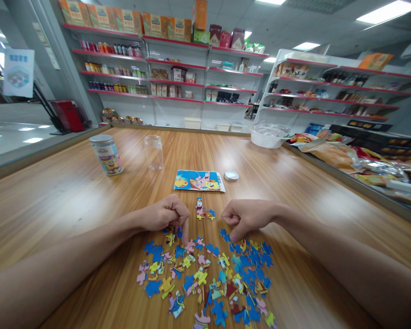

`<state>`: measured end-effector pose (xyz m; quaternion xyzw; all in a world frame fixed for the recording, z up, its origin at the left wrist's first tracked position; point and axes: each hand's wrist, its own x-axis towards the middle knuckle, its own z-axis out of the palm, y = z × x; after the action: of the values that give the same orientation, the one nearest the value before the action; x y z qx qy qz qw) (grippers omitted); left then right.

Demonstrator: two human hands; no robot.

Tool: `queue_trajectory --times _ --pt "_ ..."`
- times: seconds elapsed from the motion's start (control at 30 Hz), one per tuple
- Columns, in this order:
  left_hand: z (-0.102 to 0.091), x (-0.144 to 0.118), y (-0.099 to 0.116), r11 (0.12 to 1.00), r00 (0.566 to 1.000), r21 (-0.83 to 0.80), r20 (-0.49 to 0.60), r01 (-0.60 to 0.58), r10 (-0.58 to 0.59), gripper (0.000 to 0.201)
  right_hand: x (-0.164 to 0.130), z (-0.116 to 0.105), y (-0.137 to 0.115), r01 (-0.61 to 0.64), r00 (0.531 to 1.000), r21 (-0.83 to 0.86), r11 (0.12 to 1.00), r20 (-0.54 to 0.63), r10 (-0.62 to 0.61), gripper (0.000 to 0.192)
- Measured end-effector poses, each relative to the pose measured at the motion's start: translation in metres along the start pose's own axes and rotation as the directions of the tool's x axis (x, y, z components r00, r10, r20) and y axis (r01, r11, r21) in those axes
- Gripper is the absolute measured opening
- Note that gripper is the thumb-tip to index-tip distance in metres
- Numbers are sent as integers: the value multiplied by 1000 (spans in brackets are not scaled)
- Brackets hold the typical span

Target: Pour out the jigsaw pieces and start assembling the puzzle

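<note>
Loose jigsaw pieces [219, 313] in blue, yellow and pink lie spread over the near part of the wooden table. My left hand [167, 213] is at their far left edge. Its index finger points down to a pink jigsaw piece [190, 246], while the other fingers curl in. My right hand [248, 217] is closed at the far right edge of the pieces, thumb down beside a blue jigsaw piece [223, 234]; its palm side is hidden. Between the hands sits a small joined L-shaped puzzle section [200, 209]. Beyond it lies a cartoon picture card [199, 181].
A round metal lid [231, 176] lies right of the card. Left of it stand a clear plastic jar [154, 153] and a cartoon-printed can [107, 155]. A white bowl [269, 136] and packaged snacks [342, 153] are at the far right. Stocked shelves [174, 68] stand behind the table.
</note>
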<state>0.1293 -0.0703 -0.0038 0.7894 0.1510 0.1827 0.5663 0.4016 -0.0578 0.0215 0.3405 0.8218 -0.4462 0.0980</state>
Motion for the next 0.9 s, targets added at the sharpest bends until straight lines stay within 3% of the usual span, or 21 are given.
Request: queue_trajectory --times 0.2,0.53,0.9 --pt "9 0 3 998 1000 -57 10 4 -4 15 1 -1 5 10 999 7 1000 37 -10 54" --pt "25 1 18 999 975 48 223 -9 -2 16 1 -1 4 12 999 -12 1000 33 -11 55" --pt "25 2 21 996 975 90 224 -19 -2 18 -1 -1 2 2 1000 -24 1000 31 -1 57"
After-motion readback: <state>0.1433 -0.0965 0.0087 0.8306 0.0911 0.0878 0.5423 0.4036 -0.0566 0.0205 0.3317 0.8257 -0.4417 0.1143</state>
